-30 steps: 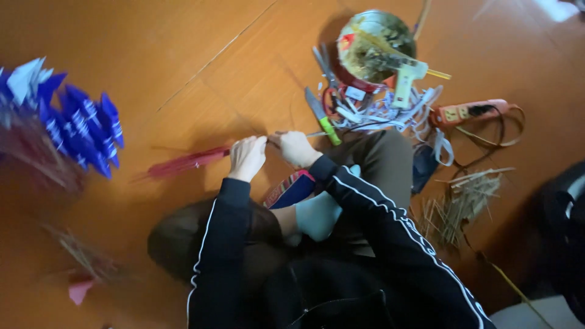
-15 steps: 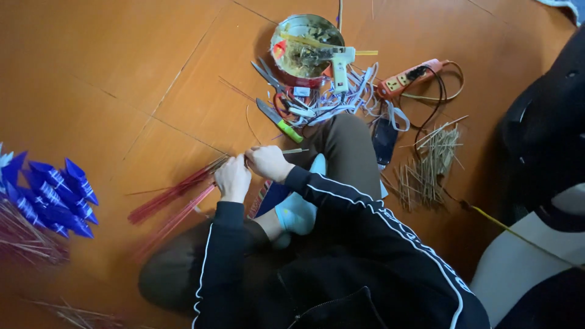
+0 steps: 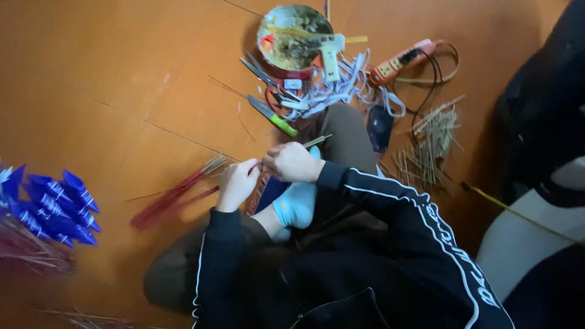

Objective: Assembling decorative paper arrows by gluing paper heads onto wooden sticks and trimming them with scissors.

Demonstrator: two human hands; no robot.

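Seated on the floor [image 3: 91, 73]. Left hand [image 3: 236, 183] closed on a bundle of red sticks [image 3: 173, 196] fanning left across the floor; right hand [image 3: 292, 161] just beside it, fingers pinched on a thin stick [image 3: 317, 141]. Farther off: tin [image 3: 292, 36], knife [image 3: 273, 116]. Blue flags [image 3: 52, 207] far left.

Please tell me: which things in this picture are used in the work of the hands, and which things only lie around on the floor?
In hand:
- left hand and right hand, both closed on thin sticks
- red stick bundle

Lying about:
- blue paper pieces
- round tin
- glue gun
- green-handled knife
- loose straw pile
- orange power strip
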